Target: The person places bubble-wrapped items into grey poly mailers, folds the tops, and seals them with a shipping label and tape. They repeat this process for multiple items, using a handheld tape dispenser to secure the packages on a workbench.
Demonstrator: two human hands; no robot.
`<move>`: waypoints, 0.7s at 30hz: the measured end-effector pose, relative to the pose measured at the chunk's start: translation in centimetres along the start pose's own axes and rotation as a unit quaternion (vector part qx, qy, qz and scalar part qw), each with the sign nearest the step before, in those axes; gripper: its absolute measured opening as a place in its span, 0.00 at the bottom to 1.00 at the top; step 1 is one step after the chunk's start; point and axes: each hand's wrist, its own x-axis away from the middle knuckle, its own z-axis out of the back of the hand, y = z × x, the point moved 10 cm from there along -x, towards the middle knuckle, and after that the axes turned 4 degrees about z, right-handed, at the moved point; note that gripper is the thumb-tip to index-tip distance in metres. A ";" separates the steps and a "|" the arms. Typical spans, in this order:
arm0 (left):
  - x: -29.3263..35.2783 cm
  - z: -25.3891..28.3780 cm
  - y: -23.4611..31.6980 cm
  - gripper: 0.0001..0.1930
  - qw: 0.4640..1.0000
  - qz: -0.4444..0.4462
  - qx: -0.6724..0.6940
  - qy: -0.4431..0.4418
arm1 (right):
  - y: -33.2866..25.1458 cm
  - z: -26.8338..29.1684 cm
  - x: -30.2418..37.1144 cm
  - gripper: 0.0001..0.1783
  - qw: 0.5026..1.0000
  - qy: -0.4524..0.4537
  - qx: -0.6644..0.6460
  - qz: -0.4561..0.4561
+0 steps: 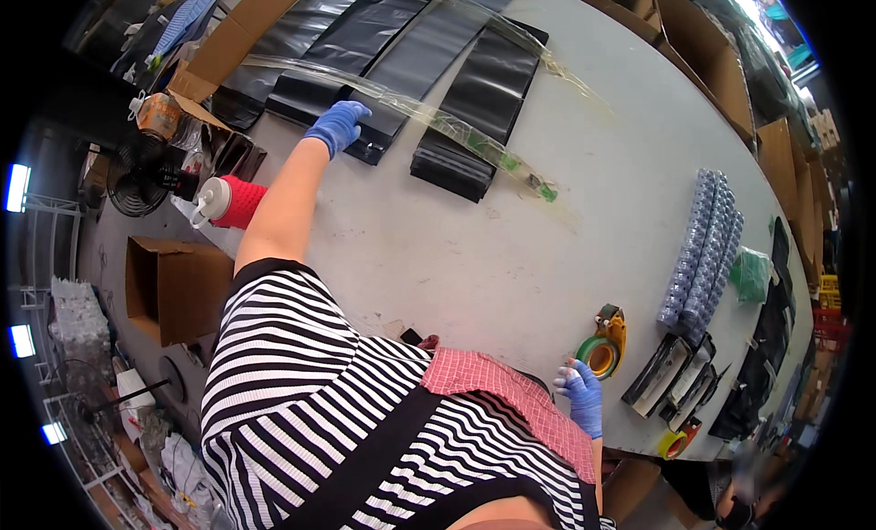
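My left hand (338, 129), in a blue glove, reaches forward onto the near end of a stack of flat black plastic bags (391, 121). Its fingers lie over the plastic, partly stretched out; their undersides are hidden. Another black bag stack (479, 97) lies to the right, and a clear plastic strip (424, 113) crosses over both. Close to my body, my right hand (581, 400) has a blue glove with the fingertips bare. Its fingers are loosely bent and apart, with nothing visible in them. Right beside it stands an orange tape dispenser (613, 331) with a green tape roll (598, 357).
Ribbed bluish rolls (703, 247) lie on the right of the grey table (438, 265), near black-and-white holders (671, 375) and a yellow tape roll (673, 444). A red-sleeved jug (239, 202) and a black fan (139, 174) stand left. Cardboard boxes (707, 56) line the far edge.
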 end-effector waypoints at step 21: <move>-4.1 3.0 3.1 0.09 0.998 -0.026 0.001 0.055 | -2.6 3.4 -0.8 0.18 0.906 0.199 0.334 0.166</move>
